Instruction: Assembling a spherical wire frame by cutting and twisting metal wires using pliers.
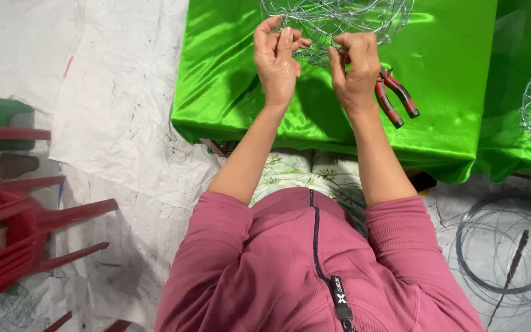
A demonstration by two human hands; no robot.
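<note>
Wire is what both of your hands meet in the head view: the round silver wire-mesh basket frame (339, 24) lies just ahead of your fingers, at the far edge of the shiny green cloth-covered surface (450, 67). Your left hand (276, 58) curls loosely, fingertips pinching at the frame's near rim. Your right hand (354, 71) is closed on that rim beside it. Both hands sit equally near the frame. The red-and-black-handled pliers (396, 97) lie just right of your right hand, handles pointing back toward you.
</note>
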